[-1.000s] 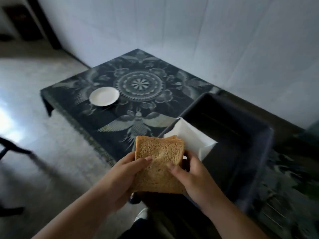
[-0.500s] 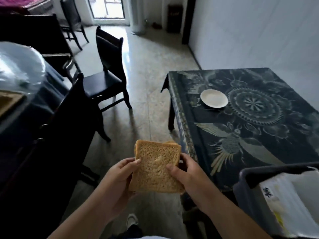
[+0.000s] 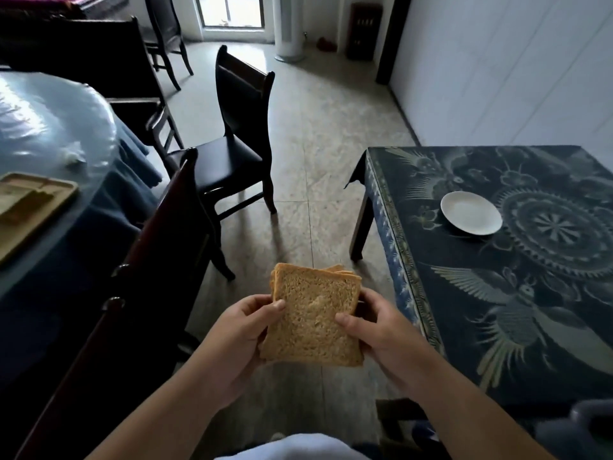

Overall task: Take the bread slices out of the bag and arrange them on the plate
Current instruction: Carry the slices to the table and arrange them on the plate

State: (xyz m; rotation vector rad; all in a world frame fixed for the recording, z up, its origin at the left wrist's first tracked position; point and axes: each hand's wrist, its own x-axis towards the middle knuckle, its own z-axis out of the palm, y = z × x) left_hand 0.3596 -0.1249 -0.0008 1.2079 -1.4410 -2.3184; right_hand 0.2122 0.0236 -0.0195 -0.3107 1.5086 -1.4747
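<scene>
A small stack of brown bread slices (image 3: 313, 315) is held upright in front of me over the floor. My left hand (image 3: 240, 330) grips its left edge, thumb on the front slice. My right hand (image 3: 378, 330) grips its right edge, thumb on the front too. A white round plate (image 3: 471, 212), with nothing on it, sits on the dark patterned table (image 3: 497, 293) to the right, well beyond the bread. The bag is out of sight.
A dark bin corner (image 3: 583, 423) shows at the bottom right. Black chairs (image 3: 238, 134) stand ahead on the tiled floor. A round table (image 3: 49, 134) at left carries a wooden tray (image 3: 30, 207). A chair back (image 3: 132, 277) is close at my left.
The view has swung left and away from the bin. The table and plate now lie to the right. Both hands keep the same hold on the bread.
</scene>
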